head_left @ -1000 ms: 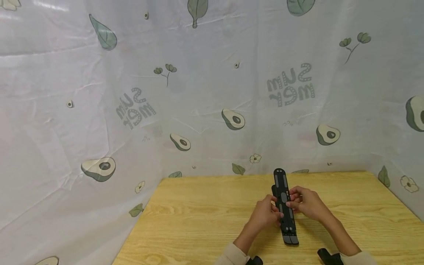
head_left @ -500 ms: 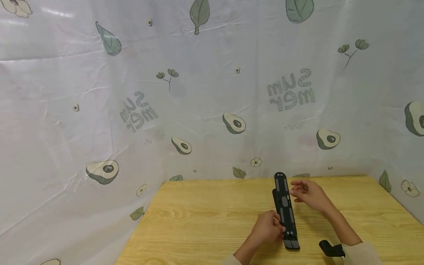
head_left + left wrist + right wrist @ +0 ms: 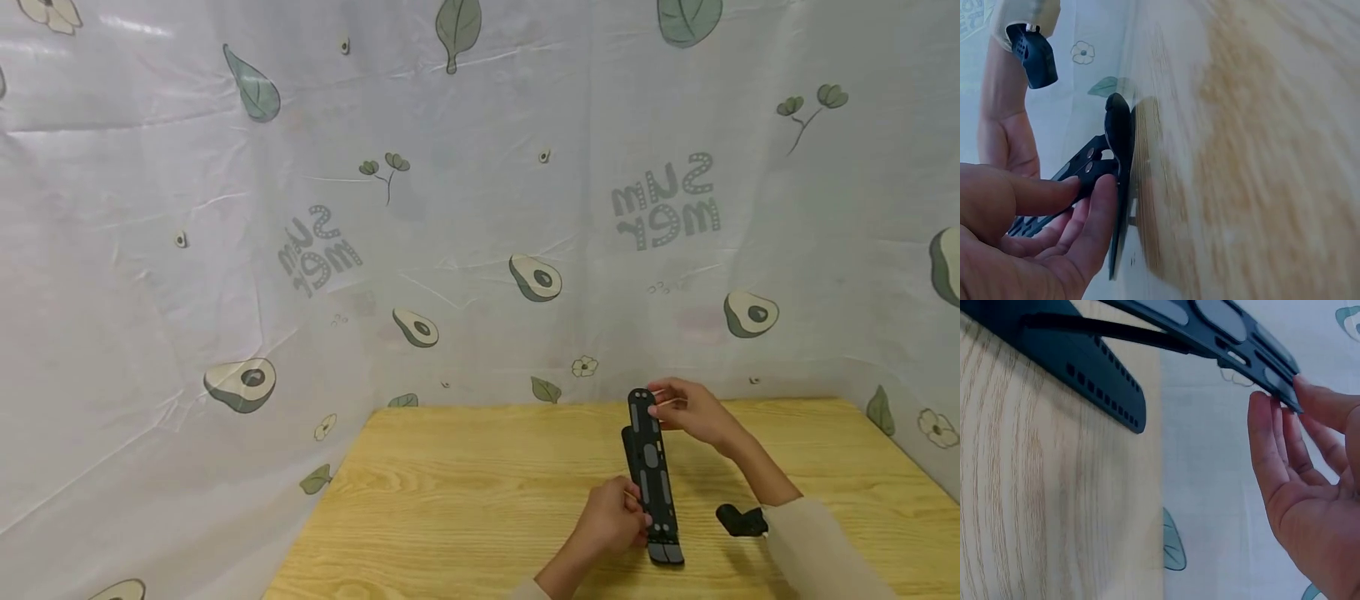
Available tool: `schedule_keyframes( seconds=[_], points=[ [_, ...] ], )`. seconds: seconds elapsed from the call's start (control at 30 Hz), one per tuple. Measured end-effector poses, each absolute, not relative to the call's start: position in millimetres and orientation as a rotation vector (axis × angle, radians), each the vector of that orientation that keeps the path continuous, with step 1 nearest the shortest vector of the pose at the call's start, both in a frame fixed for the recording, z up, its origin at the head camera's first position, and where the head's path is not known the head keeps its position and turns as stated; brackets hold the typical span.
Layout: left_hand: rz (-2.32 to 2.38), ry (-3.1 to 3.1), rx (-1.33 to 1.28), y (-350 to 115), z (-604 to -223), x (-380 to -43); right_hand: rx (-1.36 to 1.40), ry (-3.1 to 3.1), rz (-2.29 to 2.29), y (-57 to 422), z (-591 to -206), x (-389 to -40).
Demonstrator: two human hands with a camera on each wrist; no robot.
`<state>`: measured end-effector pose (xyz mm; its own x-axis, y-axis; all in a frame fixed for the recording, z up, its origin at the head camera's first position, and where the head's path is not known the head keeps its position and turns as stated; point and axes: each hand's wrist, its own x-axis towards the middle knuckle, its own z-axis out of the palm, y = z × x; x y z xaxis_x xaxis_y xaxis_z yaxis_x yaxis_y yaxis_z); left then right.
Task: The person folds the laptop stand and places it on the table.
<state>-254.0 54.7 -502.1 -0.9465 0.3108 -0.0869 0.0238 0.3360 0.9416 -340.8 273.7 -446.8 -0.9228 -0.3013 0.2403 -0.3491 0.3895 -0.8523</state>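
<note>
Your left hand (image 3: 611,517) pinches the black folding stand (image 3: 654,479) near the end closest to you, thumb and fingertips set about its hinged part, as the left wrist view shows. Your right hand (image 3: 693,410) pinches the far, rounded end of the same stand, thumb on the upper face and fingertips under the edge. The stand thus lies between your two hands, right of centre on the worktop (image 3: 450,483), its length running away from you. Its upper bar (image 3: 1200,331) carries grey pads, among them an oval pad (image 3: 651,455) near mid-length, and is tilted clear of the lower plate (image 3: 1104,375); a thin strut (image 3: 1110,328) spans the gap between the two. The lower plate bears two rows of slots and lies along the worktop; whether it touches over its whole length cannot be told. Above your right wrist, a black device (image 3: 742,522) projects from the beige sleeve (image 3: 821,550). The worktop is of pale, wood-grained finish. Beyond its far edge and along its sides hangs a pale sheet (image 3: 465,208), printed with halved avocados, leaves, flowers and the mirrored lettering "summer".
</note>
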Motion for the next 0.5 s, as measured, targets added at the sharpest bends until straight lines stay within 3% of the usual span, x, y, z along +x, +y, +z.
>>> schedule_keyframes(
  seconds=[0.5],
  points=[
    [1.708, 2.259, 0.252, 52.2, -505.2, -262.5, 0.493, -2.563, 1.756, 277.9, -449.1, -345.4]
  ],
)
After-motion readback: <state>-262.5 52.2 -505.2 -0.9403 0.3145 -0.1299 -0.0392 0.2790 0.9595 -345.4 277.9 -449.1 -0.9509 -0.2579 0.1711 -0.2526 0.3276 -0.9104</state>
